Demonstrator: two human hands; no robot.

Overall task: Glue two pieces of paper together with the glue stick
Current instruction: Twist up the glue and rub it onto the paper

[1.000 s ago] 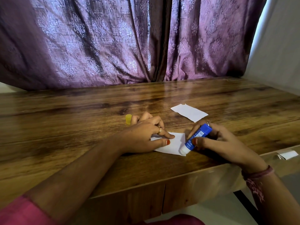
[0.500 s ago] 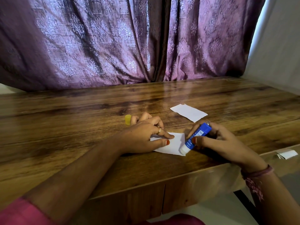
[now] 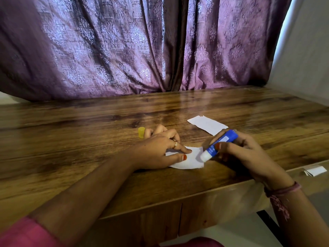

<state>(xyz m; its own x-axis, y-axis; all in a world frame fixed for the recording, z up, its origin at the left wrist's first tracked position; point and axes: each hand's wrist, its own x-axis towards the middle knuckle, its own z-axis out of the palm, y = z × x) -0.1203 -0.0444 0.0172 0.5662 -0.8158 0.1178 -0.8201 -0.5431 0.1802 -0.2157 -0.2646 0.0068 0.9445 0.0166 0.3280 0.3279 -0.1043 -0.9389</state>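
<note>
We are at the wooden table (image 3: 89,132), close to its near edge, where our left hand (image 3: 156,154) presses flat-fingered on the near paper (image 3: 188,161) to pin it while our right hand (image 3: 243,150) grasps the blue glue stick (image 3: 220,143), its white tip down at that sheet's right edge. This looks like the spreading step, with the second paper (image 3: 207,124) lying apart toward the far right and the yellow cap (image 3: 141,132) beyond our left fingers. Next, we judge, comes laying that sheet squarely on the glued one.
</note>
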